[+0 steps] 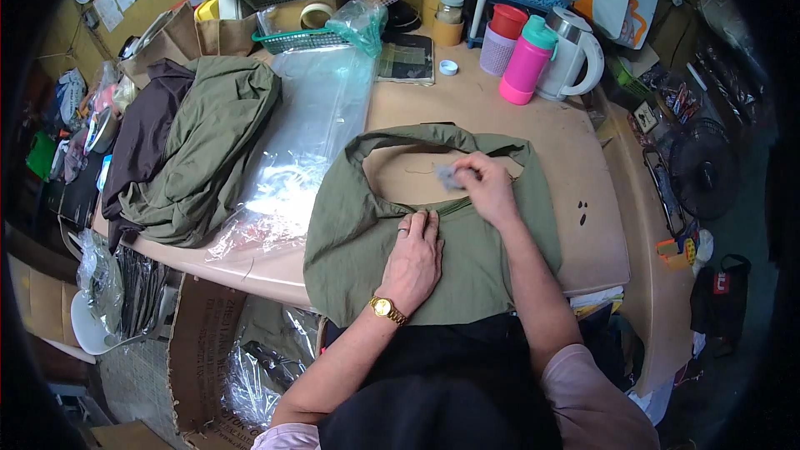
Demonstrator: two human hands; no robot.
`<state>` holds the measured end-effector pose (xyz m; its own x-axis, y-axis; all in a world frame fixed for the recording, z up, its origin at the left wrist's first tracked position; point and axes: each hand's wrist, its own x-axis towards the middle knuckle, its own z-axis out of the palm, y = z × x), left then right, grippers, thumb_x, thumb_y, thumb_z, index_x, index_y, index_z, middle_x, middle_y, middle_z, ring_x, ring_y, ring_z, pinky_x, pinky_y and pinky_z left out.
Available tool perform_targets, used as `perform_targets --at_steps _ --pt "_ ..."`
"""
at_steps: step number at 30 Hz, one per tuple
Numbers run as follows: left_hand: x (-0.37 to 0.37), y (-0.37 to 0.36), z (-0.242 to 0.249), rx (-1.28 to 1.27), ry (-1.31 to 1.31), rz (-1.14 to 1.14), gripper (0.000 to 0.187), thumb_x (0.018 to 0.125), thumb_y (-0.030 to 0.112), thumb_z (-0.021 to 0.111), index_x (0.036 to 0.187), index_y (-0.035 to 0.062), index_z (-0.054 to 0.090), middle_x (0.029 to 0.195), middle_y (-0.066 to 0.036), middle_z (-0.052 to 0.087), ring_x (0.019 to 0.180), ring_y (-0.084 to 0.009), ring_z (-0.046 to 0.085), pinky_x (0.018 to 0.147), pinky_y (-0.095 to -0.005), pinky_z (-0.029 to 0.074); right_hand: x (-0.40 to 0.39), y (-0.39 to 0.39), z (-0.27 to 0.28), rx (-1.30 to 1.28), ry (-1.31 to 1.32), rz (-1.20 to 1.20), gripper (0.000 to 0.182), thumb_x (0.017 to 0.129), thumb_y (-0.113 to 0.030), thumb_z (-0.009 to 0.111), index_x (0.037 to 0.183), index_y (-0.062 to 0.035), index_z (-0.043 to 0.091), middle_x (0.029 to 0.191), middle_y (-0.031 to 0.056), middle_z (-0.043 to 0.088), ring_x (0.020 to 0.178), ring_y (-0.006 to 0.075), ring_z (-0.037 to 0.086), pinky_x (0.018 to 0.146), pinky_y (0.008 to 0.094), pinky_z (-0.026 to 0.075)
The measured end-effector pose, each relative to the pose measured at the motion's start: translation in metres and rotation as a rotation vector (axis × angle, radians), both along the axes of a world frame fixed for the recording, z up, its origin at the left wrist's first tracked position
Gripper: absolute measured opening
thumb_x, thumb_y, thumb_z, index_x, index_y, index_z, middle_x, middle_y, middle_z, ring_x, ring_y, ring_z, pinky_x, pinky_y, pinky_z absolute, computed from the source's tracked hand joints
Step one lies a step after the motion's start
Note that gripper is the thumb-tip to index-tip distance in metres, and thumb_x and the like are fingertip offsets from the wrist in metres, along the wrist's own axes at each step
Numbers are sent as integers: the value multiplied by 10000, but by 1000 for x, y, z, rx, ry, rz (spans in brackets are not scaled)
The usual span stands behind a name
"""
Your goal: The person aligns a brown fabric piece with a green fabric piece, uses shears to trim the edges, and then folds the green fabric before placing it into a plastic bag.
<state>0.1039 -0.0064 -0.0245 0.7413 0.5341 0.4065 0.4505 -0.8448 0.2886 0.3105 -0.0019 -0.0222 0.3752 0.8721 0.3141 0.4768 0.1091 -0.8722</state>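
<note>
An olive-green fabric shoulder bag [350,258] lies flat on the table in front of me, its strap arching away around an oval gap. My left hand [414,252] rests on the bag's body with the fingers stretched out, fingertips at the zipped top edge [454,207]. Above the right end of that edge, my right hand [487,187] pinches a small grey wad of cloth [450,176]. A loose brown thread [419,172] shows on the tabletop inside the strap's loop.
Left of the bag are clear plastic sleeves [312,125] and a pile of green fabric bags [204,133] with a dark brown one [150,129]. A pink bottle [527,62], a kettle [567,54] and baskets [308,40] stand at the back. Below left sits a cardboard box [200,342].
</note>
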Motion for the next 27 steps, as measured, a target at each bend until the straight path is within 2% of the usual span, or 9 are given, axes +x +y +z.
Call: perform_targets --at_steps 1,2,4,5,9,16,20,26,27 --pt "-1 -1 1 -47 -50 -1 460 901 100 564 1299 -117 489 1197 -230 507 1116 -372 471 993 -421 412 -16 -4 14 39 -229 54 81 773 2 655 843 -30 680 871 85 635 891 277 612 862 394 459" --pt "-2 -2 4 -52 -47 1 460 901 100 564 1299 -117 489 1197 -230 507 1116 -372 471 993 -421 412 -25 -8 14 34 -226 57 81 773 2 655 843 -30 680 871 85 635 891 277 612 862 394 459" --pt "-2 -3 11 -109 -50 2 441 896 98 564 1276 -115 495 1192 -232 511 1114 -378 478 991 -426 415 -35 -18 12 37 -693 122 77 753 -21 672 803 -74 696 817 48 605 884 261 574 896 406 401" --pt "-1 -4 10 -111 -51 2 441 896 98 564 1276 -115 495 1192 -232 511 1114 -378 478 991 -426 415 -27 -19 14 59 -752 153 92 748 -34 673 799 -104 701 810 25 588 885 227 556 912 398 360" --pt "1 -2 0 -93 -32 30 422 883 86 568 1256 -103 511 1189 -232 509 1105 -381 481 984 -427 420 -8 -18 28 74 -940 240 85 739 -40 647 789 -97 684 839 33 584 882 234 554 908 415 372" --pt "0 -2 7 -92 36 25 413 880 96 559 1238 -106 522 1149 -217 524 1100 -366 484 984 -414 418 -8 -14 26 175 -938 303 117 721 -36 626 805 -103 672 821 40 569 893 230 552 919 433 371" --pt "1 -2 3 -70 -13 37 384 878 94 561 1211 -96 536 1133 -212 526 1089 -363 483 976 -412 420 13 -11 55 -1 -1192 417 142 703 -19 625 791 -117 679 827 24 579 916 221 551 965 447 358" --pt "0 -3 4 -103 -12 39 395 869 94 566 1222 -81 540 1118 -206 525 1059 -359 486 955 -414 429 -15 -13 26 86 -896 311 139 721 -13 628 783 -125 681 831 29 582 910 237 554 957 450 359" --pt "-1 -2 4 -60 -9 29 397 865 93 568 1223 -78 540 1113 -203 521 1056 -360 486 953 -413 432 -9 -14 27 106 -971 334 134 741 -9 620 790 -123 672 835 31 581 908 240 558 957 447 361"
